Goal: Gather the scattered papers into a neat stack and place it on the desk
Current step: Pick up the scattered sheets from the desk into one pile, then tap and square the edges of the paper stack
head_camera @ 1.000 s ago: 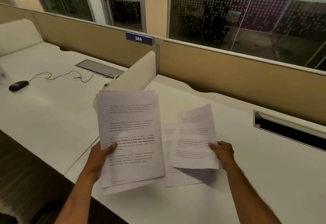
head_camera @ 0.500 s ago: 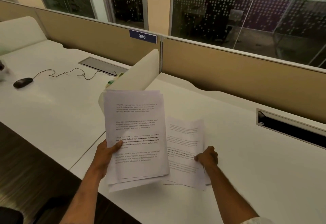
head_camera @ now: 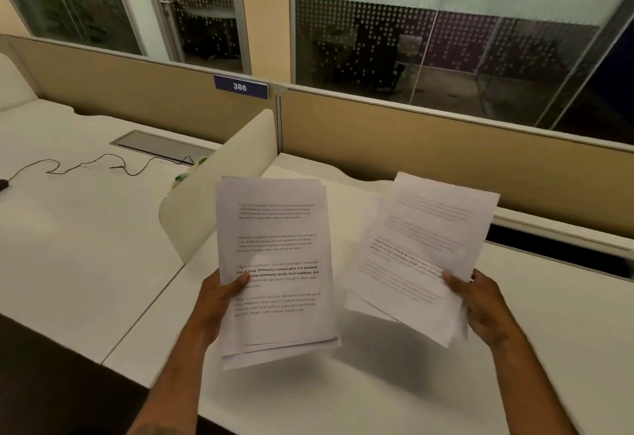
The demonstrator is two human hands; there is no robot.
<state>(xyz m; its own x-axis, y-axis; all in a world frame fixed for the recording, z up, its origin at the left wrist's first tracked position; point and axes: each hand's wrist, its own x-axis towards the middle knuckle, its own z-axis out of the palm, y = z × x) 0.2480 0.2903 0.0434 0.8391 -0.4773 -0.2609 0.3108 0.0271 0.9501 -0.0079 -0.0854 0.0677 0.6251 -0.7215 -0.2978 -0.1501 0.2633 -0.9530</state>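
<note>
My left hand [head_camera: 219, 301] grips a loose stack of printed papers [head_camera: 274, 249] by its left edge, thumb on the top sheet, and holds it upright above the white desk [head_camera: 394, 393]. The sheets in that stack are unevenly aligned at the bottom. My right hand [head_camera: 480, 304] pinches a smaller bunch of printed sheets [head_camera: 418, 249] at its right edge, lifted off the desk and tilted to the right. The two bunches are apart, with a gap between them. No loose paper shows on the desk beneath them.
A cream divider panel [head_camera: 219, 194] separates this desk from the neighbouring desk on the left, where a black cable [head_camera: 85, 165] lies. A tan partition [head_camera: 446, 160] with a blue 386 tag [head_camera: 240, 86] runs along the back. A dark cable slot [head_camera: 555, 249] sits at the right.
My right hand came down onto the papers lying on the desk, gathered them with its sheet, and has lifted the bunch up and to the right. The left stack stayed held.
</note>
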